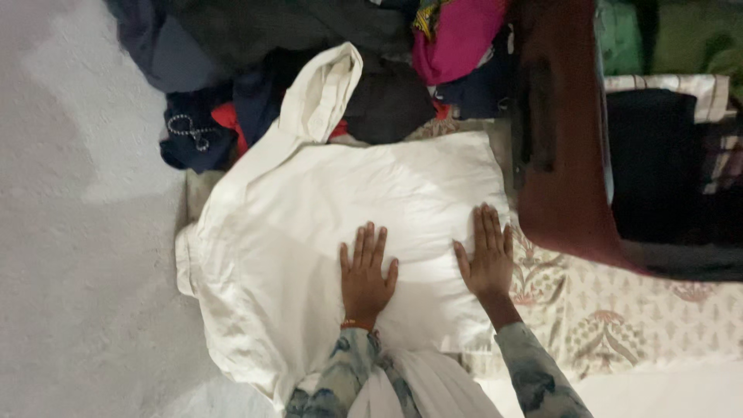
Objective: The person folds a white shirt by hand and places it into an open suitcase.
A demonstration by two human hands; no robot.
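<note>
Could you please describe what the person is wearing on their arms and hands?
Both arms are covered by long sleeves of soft fabric with a mottled grey-blue and pale cream pattern, ending at the wrists. The left hand is bare, with a thin orange band around its wrist. The right hand is bare too, with no ring, watch or band visible. No gloves are worn.

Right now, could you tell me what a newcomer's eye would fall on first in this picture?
First, the white shirt spread across the middle, with the left hand and right hand pressed flat on it, fingers extended. Next, the dark red suitcase lying open at the right on a patterned cloth. Behind the shirt, a pile of dark and pink clothes crowds the top edge.
</note>
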